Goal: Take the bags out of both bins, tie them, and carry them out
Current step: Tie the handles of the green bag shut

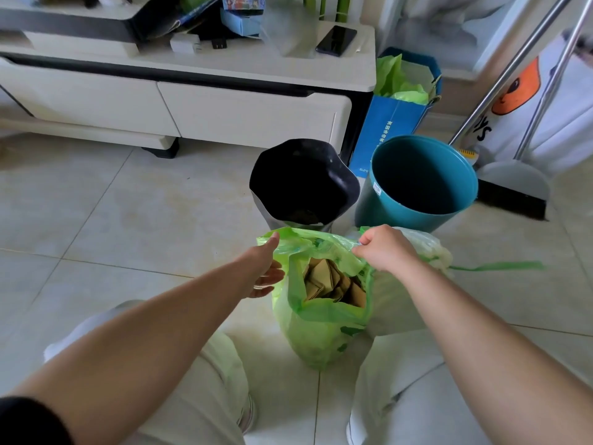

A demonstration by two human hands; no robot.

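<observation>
A green plastic bag [316,332] stands on the floor between my knees, its mouth open over brown paper scraps. My left hand [264,268] holds the bag's left rim, thumb on top and fingers underneath. My right hand [383,247] pinches the right rim in curled fingers. A second pale green bag [430,248] lies behind my right hand, with a green strip trailing to the right. Beyond them stand a black bin [305,184] and a teal bin [420,181], neither holding a bag.
A white TV cabinet [179,101] runs along the back with a phone [336,40] on top. A blue paper bag [393,120] with green plastic stands beside it. A broom and dustpan [513,184] lean at the right. Tiled floor lies open to the left.
</observation>
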